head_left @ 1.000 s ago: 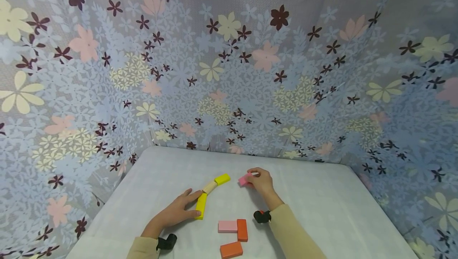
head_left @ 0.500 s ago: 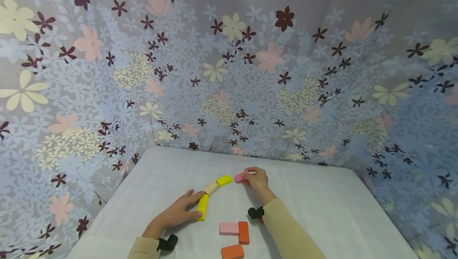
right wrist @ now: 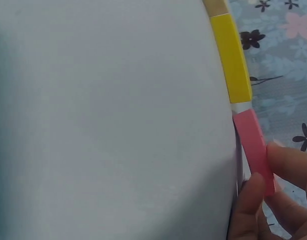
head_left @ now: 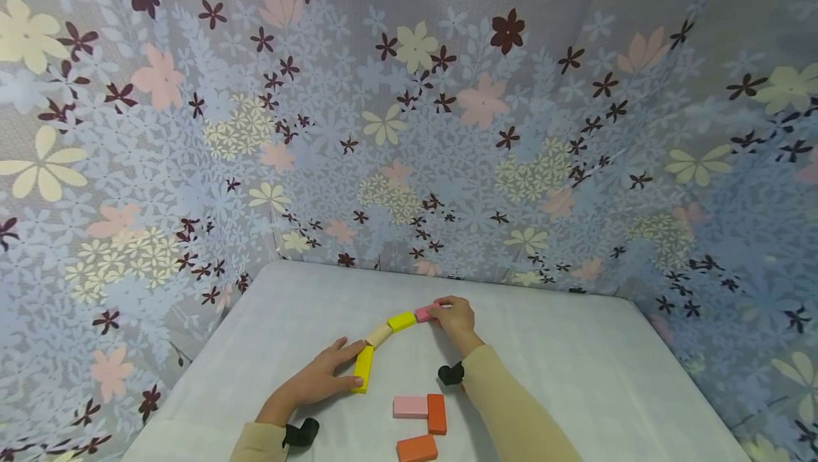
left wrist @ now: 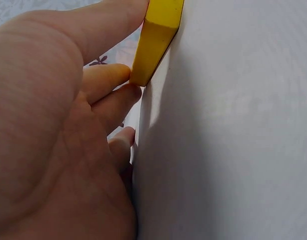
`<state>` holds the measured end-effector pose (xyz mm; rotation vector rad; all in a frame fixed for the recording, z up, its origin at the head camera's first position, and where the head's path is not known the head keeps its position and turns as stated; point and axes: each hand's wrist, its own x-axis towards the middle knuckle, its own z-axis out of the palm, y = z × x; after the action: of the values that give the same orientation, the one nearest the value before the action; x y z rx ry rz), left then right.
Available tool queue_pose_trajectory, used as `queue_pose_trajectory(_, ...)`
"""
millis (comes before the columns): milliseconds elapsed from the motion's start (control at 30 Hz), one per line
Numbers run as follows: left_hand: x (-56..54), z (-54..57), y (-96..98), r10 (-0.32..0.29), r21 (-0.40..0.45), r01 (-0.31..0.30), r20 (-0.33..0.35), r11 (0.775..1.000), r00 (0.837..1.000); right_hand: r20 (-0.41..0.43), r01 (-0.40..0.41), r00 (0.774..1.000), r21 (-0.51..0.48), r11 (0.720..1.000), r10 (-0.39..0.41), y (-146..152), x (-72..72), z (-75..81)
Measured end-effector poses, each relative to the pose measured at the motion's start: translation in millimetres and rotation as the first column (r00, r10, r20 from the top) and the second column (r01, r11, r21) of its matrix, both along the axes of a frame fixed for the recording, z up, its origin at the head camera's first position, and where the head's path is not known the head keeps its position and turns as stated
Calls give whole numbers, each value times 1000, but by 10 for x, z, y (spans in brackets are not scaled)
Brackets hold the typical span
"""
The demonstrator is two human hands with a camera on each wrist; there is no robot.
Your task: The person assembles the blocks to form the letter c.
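My right hand (head_left: 456,319) pinches a pink block (head_left: 424,314) at the far end of a curved row. In the right wrist view, thumb and fingers hold this pink block (right wrist: 253,147) near one end, a small gap from the yellow block (right wrist: 232,60). The row runs on through that yellow block (head_left: 401,321) and a pale wood block (head_left: 380,336) to a nearer yellow block (head_left: 363,368). My left hand (head_left: 322,373) rests against that nearer block, fingers extended. The left wrist view shows its fingers touching the yellow block (left wrist: 156,40).
Nearer me on the white table (head_left: 543,348) lie a light pink block (head_left: 410,407), an orange-red block (head_left: 437,414) touching its right end, and an orange block (head_left: 417,448). A flowered cloth (head_left: 409,128) rises behind and at both sides.
My right hand has moved left with the pink block, bringing it up close to the far yellow block. The left hand stays at the nearer yellow block.
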<state>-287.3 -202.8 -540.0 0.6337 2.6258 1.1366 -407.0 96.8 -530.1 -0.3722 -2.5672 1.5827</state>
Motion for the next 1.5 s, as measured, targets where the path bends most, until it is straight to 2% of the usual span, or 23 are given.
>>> queue_pose_trajectory(200,-11,-21,3,2,-8,-2,-2,1000,1000,-20,21,1000,102,995,-19,-26,-7,-46)
queue_pose_trajectory(333,-8,-34,10,17,-12,-16,25,1000,1000,-11,22,1000,147,989,-21,-34,12,-68)
queue_pose_trajectory(633,-13,-52,-4,18,-20,-18,28,1000,999,-26,-27,999,141,990,31,-11,23,-50)
queue_pose_trajectory(1033,-32,-65,-3,20,-6,-20,23,1000,1000,-36,-40,998,147,988,45,5,31,-24)
queue_pose_trajectory(1333,-19,-36,4,27,-12,-27,28,1000,999,-13,-47,999,96,994,49,6,59,31)
queue_pose_trajectory(1500,-31,-48,-8,22,-16,-22,18,1000,1000,-6,-37,999,19,999,37,27,51,43)
